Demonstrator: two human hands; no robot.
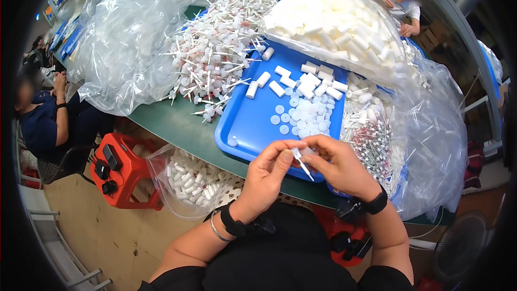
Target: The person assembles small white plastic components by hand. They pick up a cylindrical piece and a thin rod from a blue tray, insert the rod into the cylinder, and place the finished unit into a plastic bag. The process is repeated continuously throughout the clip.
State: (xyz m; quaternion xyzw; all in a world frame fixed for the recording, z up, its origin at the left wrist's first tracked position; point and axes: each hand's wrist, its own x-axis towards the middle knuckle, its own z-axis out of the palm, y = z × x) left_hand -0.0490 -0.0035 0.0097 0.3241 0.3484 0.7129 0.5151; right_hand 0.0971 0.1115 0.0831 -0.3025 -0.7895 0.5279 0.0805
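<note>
Over the near edge of a blue tray (229, 118), both my hands meet at a thin white stick (303, 167) that points down and to the right. The fingertips of my left hand (272, 164) pinch its upper end. My right hand (342, 164) is closed beside it, its fingers on a pale translucent piece (307, 151) that they partly hide. In the tray lie a heap of flat translucent discs (309, 117) and, behind them, several short white cylinders (277, 88).
Sticks with discs (215, 54) are heaped left of the tray, beside a clear plastic bag (126, 48). A bag of white cylinders (334, 16) overhangs its back. Thin metallic pieces (371, 145) lie right. A red stool (126, 170) stands lower left. Other people sit left and far right.
</note>
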